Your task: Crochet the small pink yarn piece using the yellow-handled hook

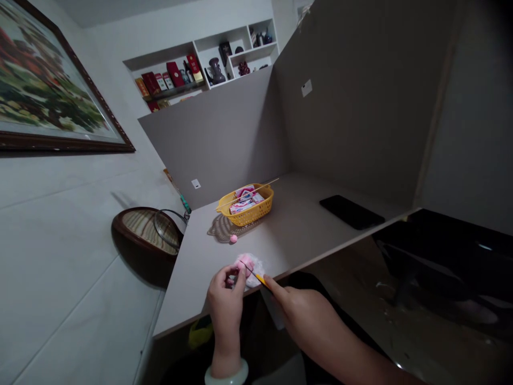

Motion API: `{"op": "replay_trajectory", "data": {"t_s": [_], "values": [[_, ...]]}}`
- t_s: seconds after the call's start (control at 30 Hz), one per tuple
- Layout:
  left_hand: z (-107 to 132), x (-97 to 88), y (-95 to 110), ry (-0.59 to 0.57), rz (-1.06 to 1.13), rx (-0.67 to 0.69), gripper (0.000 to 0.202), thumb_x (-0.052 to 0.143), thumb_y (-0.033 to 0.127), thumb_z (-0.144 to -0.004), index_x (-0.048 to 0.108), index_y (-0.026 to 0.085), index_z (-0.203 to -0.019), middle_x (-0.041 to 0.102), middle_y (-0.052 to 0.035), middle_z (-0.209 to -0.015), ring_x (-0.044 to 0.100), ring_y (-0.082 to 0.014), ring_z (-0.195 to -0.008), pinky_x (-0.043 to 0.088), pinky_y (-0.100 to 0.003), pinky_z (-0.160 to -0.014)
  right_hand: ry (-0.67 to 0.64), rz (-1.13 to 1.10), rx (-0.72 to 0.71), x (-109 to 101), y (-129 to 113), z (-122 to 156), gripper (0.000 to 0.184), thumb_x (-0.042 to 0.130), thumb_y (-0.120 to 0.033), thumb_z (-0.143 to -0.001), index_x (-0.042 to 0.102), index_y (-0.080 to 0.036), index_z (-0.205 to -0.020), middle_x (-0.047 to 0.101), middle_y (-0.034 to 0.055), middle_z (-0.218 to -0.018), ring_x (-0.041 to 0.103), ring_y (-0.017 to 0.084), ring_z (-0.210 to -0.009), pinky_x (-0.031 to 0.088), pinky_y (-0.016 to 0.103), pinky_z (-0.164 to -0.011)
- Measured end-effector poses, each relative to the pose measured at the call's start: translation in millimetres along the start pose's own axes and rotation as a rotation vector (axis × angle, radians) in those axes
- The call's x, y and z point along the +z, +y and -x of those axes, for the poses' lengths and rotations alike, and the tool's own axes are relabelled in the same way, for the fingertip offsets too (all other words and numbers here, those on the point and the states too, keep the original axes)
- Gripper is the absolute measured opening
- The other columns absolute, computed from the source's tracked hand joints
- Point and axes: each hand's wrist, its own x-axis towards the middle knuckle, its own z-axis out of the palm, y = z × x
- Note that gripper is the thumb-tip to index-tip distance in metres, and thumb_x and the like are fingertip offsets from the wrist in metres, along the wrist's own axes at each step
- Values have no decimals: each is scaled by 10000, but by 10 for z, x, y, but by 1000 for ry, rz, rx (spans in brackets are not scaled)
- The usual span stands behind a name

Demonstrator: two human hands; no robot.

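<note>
- Two hands busy: left hand (pixel 225 299) pinches the pink-white crochet piece (pixel 250 263); right hand (pixel 298 313) pinches the yellow crochet hook (pixel 260 278).
- Likely risk: a jerky pull slips the hook out and the loop unravels, or the piece drops off the bench (pixel 304 224) edge.

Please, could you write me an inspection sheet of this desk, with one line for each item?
Surface: grey desk, flat, closed in by grey partitions.
Job's things: pink and white yarn piece at the near edge; yellow-handled hook touching it.
Clutter: yellow basket with packets inside and a thin stick across it; small pink ball; black phone.
Grips: left hand pinches the yarn piece; right hand holds the hook.
Cables: dark loop left of the desk, perhaps a cable; cannot tell.
Surroundings: framed painting; shelf with books and vases; brown oval tray.
</note>
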Motion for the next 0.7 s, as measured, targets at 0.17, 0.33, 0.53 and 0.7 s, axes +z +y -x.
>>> {"op": "replay_trajectory", "data": {"t_s": [0.17,0.33,0.53,0.7], "values": [[-8,7,15,-14,-2,-7,405,659,576,-773,732,192,-880,739,-81,-825,652,-212,-689,514,-307,-632,16,-40,10,66,-30,-174,547,412,-113,-936,444,-211,-1473,757,49,-895,710,211,-701,363,286,-520],[0,3,5,-7,-40,60,363,635,544,-809,717,200,-891,740,-89,-905,670,-220,-773,526,-312,-678,-9,-54,25,79,-44,-123,539,397,-112,-941,447,-197,-1471,759,64,-914,708,205,-706,371,278,-528],[-28,1,89,-39,-86,57,311,602,502,-838,683,202,-861,720,-84,-865,665,-235,-790,516,-328,-695,-23,45,31,56,-91,-125,625,418,-71,-875,416,-184,-1489,742,54,-794,664,165,-592,319,246,-473],[-96,-27,151,-90,-79,91,274,617,470,-824,675,203,-827,711,-68,-820,656,-221,-752,511,-325,-707,-6,73,40,103,-95,-110,625,409,-72,-876,403,-178,-1492,741,52,-785,655,153,-578,316,238,-461]]}}
